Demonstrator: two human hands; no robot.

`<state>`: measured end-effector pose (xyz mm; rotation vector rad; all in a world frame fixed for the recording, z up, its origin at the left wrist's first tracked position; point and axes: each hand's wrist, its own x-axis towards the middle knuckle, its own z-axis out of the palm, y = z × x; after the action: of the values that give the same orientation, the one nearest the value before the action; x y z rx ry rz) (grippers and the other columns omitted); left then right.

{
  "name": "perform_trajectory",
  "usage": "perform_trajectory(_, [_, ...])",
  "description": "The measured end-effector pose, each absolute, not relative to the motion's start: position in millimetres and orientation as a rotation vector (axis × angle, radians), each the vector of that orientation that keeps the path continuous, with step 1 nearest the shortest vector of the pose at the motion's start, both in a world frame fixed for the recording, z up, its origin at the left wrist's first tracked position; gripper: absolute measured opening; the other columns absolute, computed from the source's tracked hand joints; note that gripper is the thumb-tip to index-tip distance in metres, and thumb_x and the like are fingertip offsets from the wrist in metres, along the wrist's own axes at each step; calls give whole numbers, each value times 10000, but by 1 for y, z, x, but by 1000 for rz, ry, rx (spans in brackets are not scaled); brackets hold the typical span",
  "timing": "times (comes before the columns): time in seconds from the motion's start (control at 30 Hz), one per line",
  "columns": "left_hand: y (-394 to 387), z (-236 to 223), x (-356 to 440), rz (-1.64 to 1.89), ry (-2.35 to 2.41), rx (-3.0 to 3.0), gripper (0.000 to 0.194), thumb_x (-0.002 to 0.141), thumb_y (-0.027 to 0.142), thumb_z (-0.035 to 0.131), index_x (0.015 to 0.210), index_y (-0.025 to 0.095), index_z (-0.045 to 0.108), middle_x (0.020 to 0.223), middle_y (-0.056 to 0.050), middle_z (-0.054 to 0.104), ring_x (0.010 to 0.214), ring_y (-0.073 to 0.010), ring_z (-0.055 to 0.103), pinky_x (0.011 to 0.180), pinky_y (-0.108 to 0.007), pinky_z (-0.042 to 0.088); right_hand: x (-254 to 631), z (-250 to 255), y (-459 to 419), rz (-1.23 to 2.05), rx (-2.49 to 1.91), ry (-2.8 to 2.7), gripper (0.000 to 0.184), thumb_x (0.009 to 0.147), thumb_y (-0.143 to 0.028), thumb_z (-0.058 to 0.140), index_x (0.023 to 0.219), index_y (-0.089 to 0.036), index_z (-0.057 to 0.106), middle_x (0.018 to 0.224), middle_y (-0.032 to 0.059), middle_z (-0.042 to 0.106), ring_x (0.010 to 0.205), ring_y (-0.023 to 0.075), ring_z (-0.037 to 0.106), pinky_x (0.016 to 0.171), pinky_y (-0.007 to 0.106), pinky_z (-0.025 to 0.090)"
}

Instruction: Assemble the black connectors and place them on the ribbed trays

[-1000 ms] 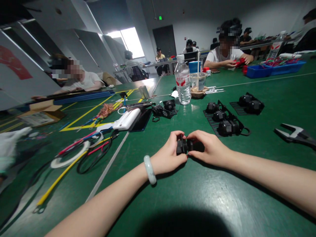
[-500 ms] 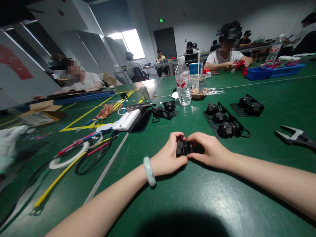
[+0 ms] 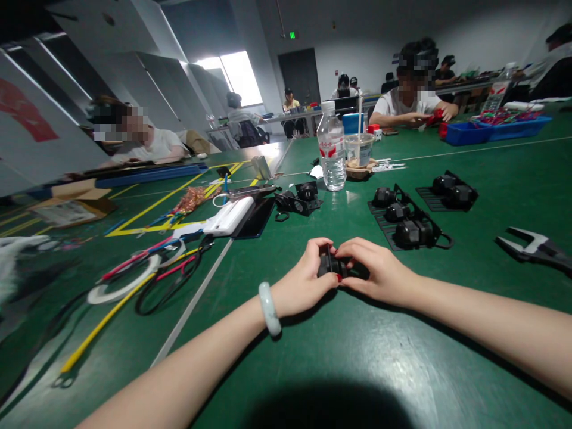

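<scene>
Between my two hands, low over the green table, is a black plastic cable gland [image 3: 328,267] with a flat plate around it. My left hand [image 3: 300,285], with a pale bangle on its wrist, is closed around the gland's left side, thumb in front. From the right, my right hand [image 3: 382,271] pinches the other end with curved fingertips; the fingers partly hide that end. Beyond my right hand lie black plates with several similar glands [image 3: 409,232], and farther right another plate with glands [image 3: 458,193]. More gland parts [image 3: 304,196] and a loose ring nut [image 3: 282,217] lie ahead.
Large wrench-like pliers [image 3: 534,245] lie at right. Cables [image 3: 107,322] and a white ring [image 3: 100,295] spread at left, near a white power bank [image 3: 230,215]. A water bottle [image 3: 331,149] and a cup [image 3: 360,150] stand ahead. Co-workers sit across the table.
My right fingertips have closed in a little to the left, nearer my left thumb, and the gap between the black parts no longer shows. My left hand stays nearly still.
</scene>
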<state>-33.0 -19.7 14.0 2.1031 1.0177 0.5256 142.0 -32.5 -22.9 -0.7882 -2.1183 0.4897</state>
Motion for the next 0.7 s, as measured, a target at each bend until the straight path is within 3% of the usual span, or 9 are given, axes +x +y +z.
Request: perform_trajectory(0.7, [-21, 16, -33, 519, 1015, 2115, 459, 645, 122, 474, 1067, 146, 295, 1026, -67, 401, 1005, -190, 396, 882, -368, 345, 142, -21, -31, 458, -820, -2132, 349, 679, -235, 591, 999, -182, 463, 988, 77, 505, 889, 163, 512, 743, 298, 471])
